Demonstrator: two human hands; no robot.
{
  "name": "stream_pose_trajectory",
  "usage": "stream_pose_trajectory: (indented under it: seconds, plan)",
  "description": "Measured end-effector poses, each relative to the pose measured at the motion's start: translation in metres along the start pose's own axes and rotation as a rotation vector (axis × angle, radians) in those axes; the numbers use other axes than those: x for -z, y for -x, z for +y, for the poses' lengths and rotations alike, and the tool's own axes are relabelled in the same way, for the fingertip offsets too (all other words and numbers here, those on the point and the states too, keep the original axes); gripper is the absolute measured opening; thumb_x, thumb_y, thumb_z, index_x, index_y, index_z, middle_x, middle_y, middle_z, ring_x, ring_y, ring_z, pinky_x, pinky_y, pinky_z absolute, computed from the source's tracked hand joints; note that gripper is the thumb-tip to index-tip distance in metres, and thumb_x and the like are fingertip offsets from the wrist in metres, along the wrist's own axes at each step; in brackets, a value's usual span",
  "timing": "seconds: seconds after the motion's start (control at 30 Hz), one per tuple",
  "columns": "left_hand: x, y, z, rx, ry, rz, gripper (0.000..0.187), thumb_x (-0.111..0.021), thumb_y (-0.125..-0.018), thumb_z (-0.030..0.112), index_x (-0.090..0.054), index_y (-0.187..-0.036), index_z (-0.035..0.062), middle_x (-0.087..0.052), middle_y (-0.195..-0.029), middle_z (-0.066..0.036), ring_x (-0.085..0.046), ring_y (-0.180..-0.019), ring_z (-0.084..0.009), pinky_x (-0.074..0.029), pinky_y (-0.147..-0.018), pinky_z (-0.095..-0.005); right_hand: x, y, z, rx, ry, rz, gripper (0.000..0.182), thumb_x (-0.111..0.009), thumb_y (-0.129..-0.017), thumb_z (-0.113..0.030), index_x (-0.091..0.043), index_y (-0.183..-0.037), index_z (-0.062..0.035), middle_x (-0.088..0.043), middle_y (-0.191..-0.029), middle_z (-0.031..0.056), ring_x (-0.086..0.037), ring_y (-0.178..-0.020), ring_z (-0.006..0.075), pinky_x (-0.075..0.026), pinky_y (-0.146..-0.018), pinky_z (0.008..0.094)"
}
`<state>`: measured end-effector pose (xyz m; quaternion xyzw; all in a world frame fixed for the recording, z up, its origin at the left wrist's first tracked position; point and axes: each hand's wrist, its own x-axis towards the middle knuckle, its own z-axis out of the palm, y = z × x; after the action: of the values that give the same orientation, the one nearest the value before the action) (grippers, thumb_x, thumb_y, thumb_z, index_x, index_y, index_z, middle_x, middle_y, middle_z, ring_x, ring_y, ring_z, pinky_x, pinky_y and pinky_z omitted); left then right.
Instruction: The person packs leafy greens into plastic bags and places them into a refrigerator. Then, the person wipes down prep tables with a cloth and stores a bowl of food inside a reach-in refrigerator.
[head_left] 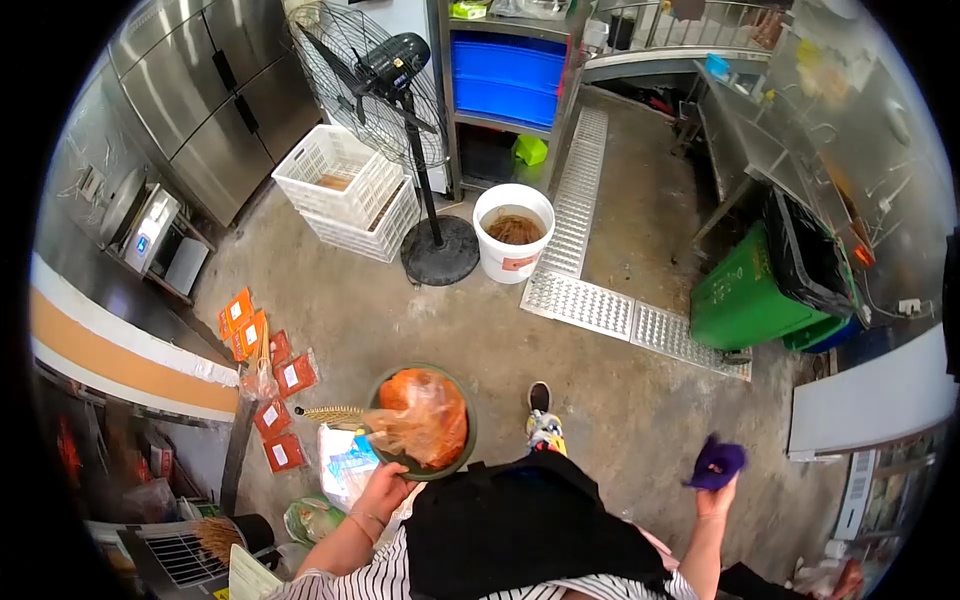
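A dark green basin [461, 459] holds an orange-red mass [452, 408], partly covered by a clear plastic bag [405, 432]. My left hand [382, 492] is closed at the basin's near left rim, its fingers partly hidden by the rim. Out to the right, away from the basin, my right hand [714, 498] grips a bunched purple cloth [718, 463], which is slightly blurred. Red packets with white labels [283, 452] lie on the floor left of the basin. A blue-and-white bag [345, 465] sits close beside my left hand.
Ahead stand a black fan [440, 250], stacked white crates [345, 215] and a white bucket [514, 262] with brown contents. Metal drain covers [580, 305] cross the floor. At right is a green bin [735, 290]. A patterned shoe [540, 398] shows below me.
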<state>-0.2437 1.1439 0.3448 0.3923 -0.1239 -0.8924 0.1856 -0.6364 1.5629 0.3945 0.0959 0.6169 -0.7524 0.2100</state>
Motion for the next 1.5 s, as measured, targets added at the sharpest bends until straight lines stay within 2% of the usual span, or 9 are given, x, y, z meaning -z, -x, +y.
stream_pose_trajectory:
  seconds: [0.03, 0.1, 0.13, 0.3, 0.37, 0.6, 0.8, 1.1, 1.5]
  plan:
    - [0.006, -0.008, 0.002, -0.028, 0.043, 0.022, 0.048, -0.042, -0.075, -0.007, -0.039, -0.123, -0.0002, -0.047, -0.123, -0.013, -0.048, -0.112, -0.0269, -0.038, -0.098, -0.0396, -0.008, -0.018, 0.014, 0.268, 0.831, -0.096, 0.041, -0.052, -0.084, -0.038, -0.057, -0.106, -0.0031, -0.063, -0.097, 0.0128, -0.059, -0.093, 0.0254, -0.045, -0.082, 0.0376]
    - [0.003, -0.023, 0.004, -0.074, 0.107, 0.034, 0.047, -0.047, -0.074, -0.002, -0.041, -0.121, 0.0007, -0.051, -0.119, -0.012, -0.049, -0.11, -0.0261, -0.039, -0.097, -0.0388, 0.002, -0.071, 0.037, -0.241, 2.039, -0.294, 0.048, -0.057, -0.077, -0.046, -0.059, -0.11, -0.0114, -0.063, -0.102, 0.0104, -0.059, -0.097, 0.0267, -0.044, -0.087, 0.0384]
    - [-0.015, -0.025, 0.009, -0.134, 0.11, 0.056, 0.045, -0.048, -0.074, -0.001, -0.042, -0.119, 0.0004, -0.052, -0.118, -0.012, -0.05, -0.109, -0.0262, -0.039, -0.097, -0.0386, -0.024, -0.08, 0.031, -0.101, 2.284, -0.396, 0.042, -0.059, -0.074, -0.044, -0.063, -0.106, -0.0157, -0.062, -0.106, 0.011, -0.058, -0.099, 0.0272, -0.044, -0.086, 0.039]
    - [-0.026, -0.046, -0.007, -0.378, 0.473, 0.34, 0.043, -0.049, -0.07, -0.005, -0.046, -0.113, -0.0004, -0.055, -0.113, -0.01, -0.052, -0.105, -0.0265, -0.043, -0.094, -0.0382, -0.117, -0.224, 0.062, -0.1, 1.25, -0.416, 0.041, -0.069, -0.061, -0.034, -0.065, -0.081, 0.002, -0.063, -0.083, 0.0212, -0.061, -0.083, 0.0327, -0.047, -0.076, 0.0375]
    - [-0.028, -0.061, -0.009, -0.466, 0.597, 0.362, 0.044, -0.048, -0.068, -0.008, -0.046, -0.111, 0.0024, -0.054, -0.11, -0.01, -0.052, -0.103, -0.0263, -0.042, -0.094, -0.042, -0.185, -0.294, 0.079, 0.168, 1.757, -0.667, 0.044, -0.071, -0.055, -0.031, -0.064, -0.082, 0.0026, -0.058, -0.096, 0.0216, -0.055, -0.093, 0.0327, -0.044, -0.083, 0.036]
    - [-0.054, -0.082, -0.023, -0.738, 0.768, 0.561, 0.048, -0.049, -0.069, -0.009, -0.044, -0.116, 0.0005, -0.051, -0.117, -0.011, -0.049, -0.109, -0.029, -0.043, -0.094, -0.0435, -0.479, -0.297, 0.1, 0.323, 1.137, -1.196, 0.046, -0.062, -0.057, -0.005, -0.056, -0.102, 0.0011, -0.057, -0.095, 0.0134, -0.057, -0.086, 0.0237, -0.046, -0.078, 0.0302]
    - [-0.013, -0.114, 0.088, -0.849, 0.887, 0.512, 0.062, -0.044, -0.066, -0.012, -0.037, -0.124, 0.0083, -0.048, -0.119, -0.017, -0.052, -0.105, -0.035, -0.048, -0.086, -0.0491, -0.722, -0.227, 0.169, -0.183, 0.584, -1.028, 0.025, -0.053, -0.067, 0.003, -0.052, -0.092, -0.0025, -0.054, -0.081, 0.0032, -0.052, -0.076, 0.0149, -0.044, -0.072, 0.0263]
    - [0.055, -0.123, 0.3, -0.736, 0.735, 0.487, 0.052, -0.047, -0.072, -0.009, -0.041, -0.121, 0.008, -0.053, -0.113, -0.013, -0.055, -0.101, -0.0305, -0.051, -0.077, -0.0464, -0.913, -0.25, 0.232, -0.705, 0.129, -0.783, 0.042, -0.046, -0.064, -0.021, -0.058, -0.102, -0.0072, -0.059, -0.104, 0.0123, -0.055, -0.098, 0.0306, -0.042, -0.091, 0.0439]
    - [0.144, -0.177, 0.587, -0.716, 0.759, 0.401, 0.041, -0.047, -0.071, -0.004, -0.046, -0.111, 0.0027, -0.053, -0.113, -0.01, -0.051, -0.106, -0.0299, -0.043, -0.092, -0.0451, -1.249, -0.129, 0.234, -0.763, -0.061, -1.008, 0.038, -0.054, -0.077, -0.035, -0.055, -0.105, -0.0091, -0.06, -0.097, 0.0112, -0.058, -0.085, 0.025, -0.046, -0.063, 0.0373]
